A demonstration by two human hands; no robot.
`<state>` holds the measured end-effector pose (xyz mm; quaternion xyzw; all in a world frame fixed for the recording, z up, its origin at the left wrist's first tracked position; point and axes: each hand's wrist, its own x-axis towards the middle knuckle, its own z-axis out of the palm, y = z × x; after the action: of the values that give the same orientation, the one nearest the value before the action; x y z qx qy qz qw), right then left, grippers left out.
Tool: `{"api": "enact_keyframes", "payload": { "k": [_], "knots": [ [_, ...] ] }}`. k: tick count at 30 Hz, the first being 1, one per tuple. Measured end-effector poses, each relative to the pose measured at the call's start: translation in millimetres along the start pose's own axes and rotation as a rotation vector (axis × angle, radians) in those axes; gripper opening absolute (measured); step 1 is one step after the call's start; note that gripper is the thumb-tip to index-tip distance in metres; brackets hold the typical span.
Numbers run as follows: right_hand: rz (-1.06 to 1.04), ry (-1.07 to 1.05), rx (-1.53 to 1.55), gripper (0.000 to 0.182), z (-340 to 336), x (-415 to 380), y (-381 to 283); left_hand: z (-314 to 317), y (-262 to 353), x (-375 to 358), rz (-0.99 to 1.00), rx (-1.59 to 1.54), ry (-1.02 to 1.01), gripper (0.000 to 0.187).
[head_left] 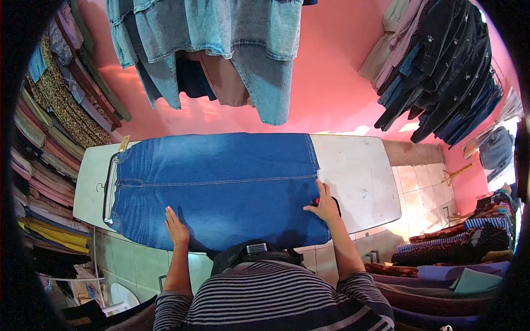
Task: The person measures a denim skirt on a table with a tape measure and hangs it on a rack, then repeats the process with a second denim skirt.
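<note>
A long blue denim skirt (232,198) lies spread flat across a white table (361,182), its waist end at the left and a seam running along its middle. At the waist end is a black clothes hanger (106,190), with a tan tag (125,143) near its far end. My left hand (176,227) is over the near side of the skirt, fingers stretched out. By the hem at the right is my right hand (327,205), thumb and fingers apart. A small black and red item beside it is partly hidden; I cannot make out what it is.
Denim garments (210,38) hang over the far side against a pink wall (326,66). Dark clothes (447,60) hang at the upper right. Racks of clothes (55,182) line the left, and folded or hung fabrics (452,270) crowd the lower right. Tiled floor (422,193) shows beyond the table.
</note>
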<state>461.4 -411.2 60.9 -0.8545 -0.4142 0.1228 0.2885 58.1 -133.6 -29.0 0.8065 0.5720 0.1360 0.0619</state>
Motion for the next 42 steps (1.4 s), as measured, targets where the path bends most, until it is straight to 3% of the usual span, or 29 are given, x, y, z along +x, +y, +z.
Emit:
{"api": "enact_keyframes", "payload": {
  "k": [2, 4, 6, 8, 11, 14, 16, 18, 19, 21, 24, 26, 28, 30, 33, 35, 38, 39, 40, 42],
  "knots": [
    [-0.092, 0.017, -0.088, 0.094, -0.4, -12.7, 8.8, 1.2, -0.8, -0.7, -0.001, -0.010, -0.001, 0.072],
    [-0.211, -0.047, -0.418, 0.072, 5.8, -27.0, 27.8, -0.7, -0.2, -0.6, -0.001, -0.016, -0.034, 0.070],
    [-0.069, -0.023, -0.292, 0.049, 3.9, -28.1, 49.2, 0.2, -1.2, -1.1, 0.005, -0.022, -0.024, 0.068],
    [0.003, -0.089, -0.353, 0.035, -1.9, -14.6, 98.9, -1.0, -1.3, -1.6, 0.004, -0.025, -0.010, 0.067],
    [0.173, 0.339, -0.564, 0.028, -20.8, -2.3, 114.5, -3.2, 0.6, -1.6, -0.011, -0.041, -0.003, 0.063],
    [0.128, 0.521, -0.620, 0.030, -31.8, 7.0, 128.6, 1.8, -3.3, -0.8, -0.010, 0.010, -0.001, 0.058],
    [0.077, 0.444, -0.632, 0.032, -20.5, 5.2, 147.6, -2.4, -1.2, -1.4, 0.008, -0.036, -0.025, 0.052],
    [0.415, 0.171, -0.565, 0.039, -27.7, 7.0, 108.8, 4.1, -4.7, -1.2, -0.010, -0.031, -0.012, 0.052],
    [0.386, 0.162, -0.552, 0.039, -20.0, 10.1, 98.1, 5.7, -6.1, -0.7, 0.005, -0.040, -0.014, 0.051],
    [0.192, 0.646, -0.726, 0.052, 0.4, 10.5, 82.0, 2.0, -5.7, -2.1, 0.010, -0.050, 0.017, 0.051],
    [0.000, 0.637, -0.487, 0.065, 36.0, 12.5, 44.7, 8.9, -0.7, -3.7, 0.067, -0.078, 0.059, 0.051],
    [0.041, 0.430, -0.253, 0.073, 103.1, -4.4, -4.1, 6.0, -12.7, -4.9, 0.098, -0.084, 0.087, 0.051],
    [0.046, 0.386, -0.426, 0.080, 119.0, -16.4, -47.7, -1.6, -15.3, -5.6, 0.157, -0.120, 0.070, 0.053],
    [0.081, 0.424, -0.363, 0.082, 125.2, -10.7, -54.8, -8.5, -28.6, -1.3, 0.211, -0.091, 0.122, 0.051],
    [0.162, 0.428, -0.249, 0.084, 123.8, -4.0, -54.4, -24.9, -60.5, 16.3, 0.349, -0.343, 0.070, 0.042],
    [0.194, 0.402, -0.221, 0.086, 119.3, -5.5, -59.2, -52.0, -91.2, 34.0, 0.295, -0.345, 0.079, 0.035],
    [0.169, 0.363, -0.231, 0.085, 131.1, -6.0, -55.0, -79.6, -147.9, 70.3, 0.161, -0.267, 0.428, 0.035],
    [0.151, 0.370, -0.214, 0.071, 130.8, -10.1, -69.8, -76.0, -180.0, 83.8, 0.064, -0.190, 0.446, 0.040],
    [0.195, 0.395, -0.215, 0.071, 138.1, -13.1, -72.0, -72.8, -210.4, 99.0, -0.066, -0.111, 0.452, 0.046],
    [0.163, 0.190, -0.310, 0.052, 159.1, -21.6, -75.0, -77.1, -258.4, 126.6, -0.274, 0.050, 0.401, 0.055]
  ]
}}
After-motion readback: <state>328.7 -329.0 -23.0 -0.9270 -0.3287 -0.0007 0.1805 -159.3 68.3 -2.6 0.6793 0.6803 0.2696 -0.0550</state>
